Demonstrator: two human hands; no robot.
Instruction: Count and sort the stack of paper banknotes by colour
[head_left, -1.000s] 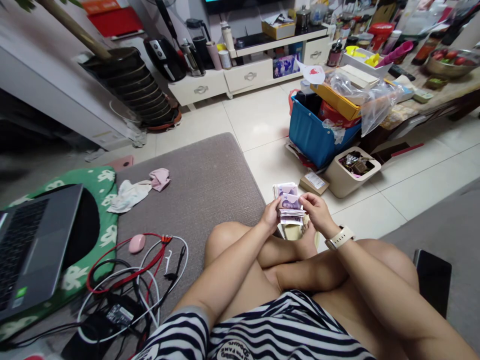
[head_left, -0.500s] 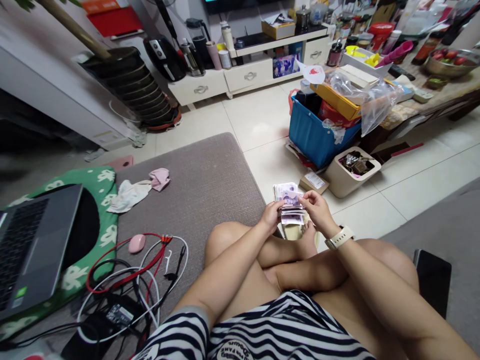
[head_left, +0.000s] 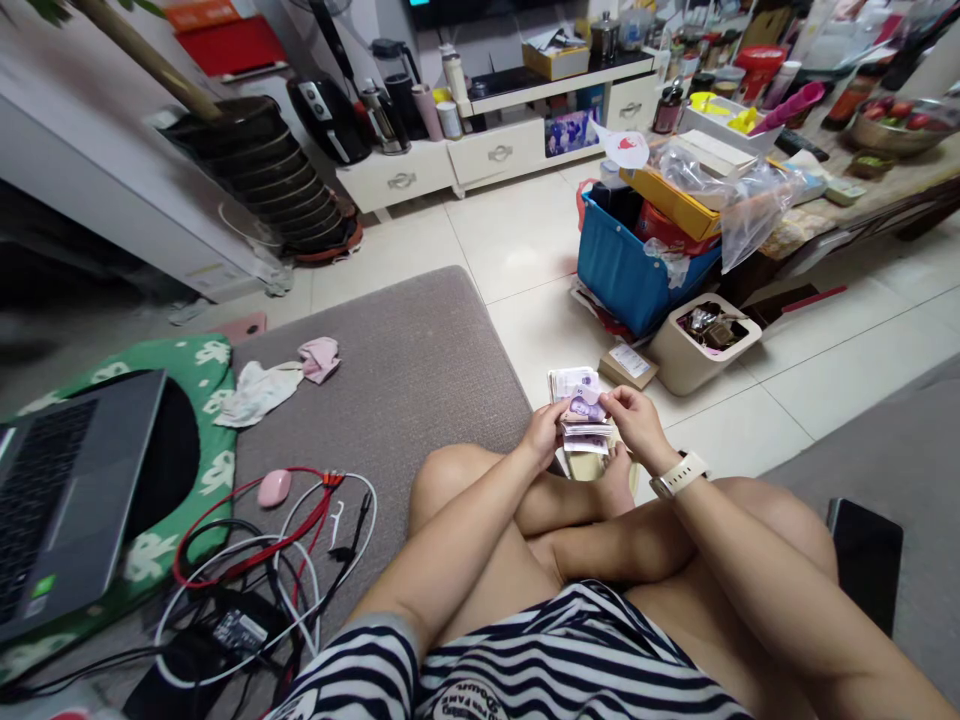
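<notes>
I sit cross-legged on a grey sofa cushion (head_left: 397, 370). A stack of purple banknotes (head_left: 576, 396) is held out over my knees. My left hand (head_left: 545, 432) grips the stack's left edge from below, fingers closed round it. My right hand (head_left: 634, 418), with a white watch on its wrist, pinches the top note at the stack's right side. The lower notes are partly hidden behind both hands.
A laptop (head_left: 64, 490) on a green cushion, a pink mouse (head_left: 274, 487) and tangled cables (head_left: 270, 560) lie to my left. On the tiled floor ahead stand a blue box (head_left: 626, 270), a beige bin (head_left: 701, 345) and a small parcel (head_left: 628, 364). A phone (head_left: 866, 560) lies to my right.
My right fingers have shifted the top note a little on the stack. Both hands stay in nearly the same place with the stack between them.
</notes>
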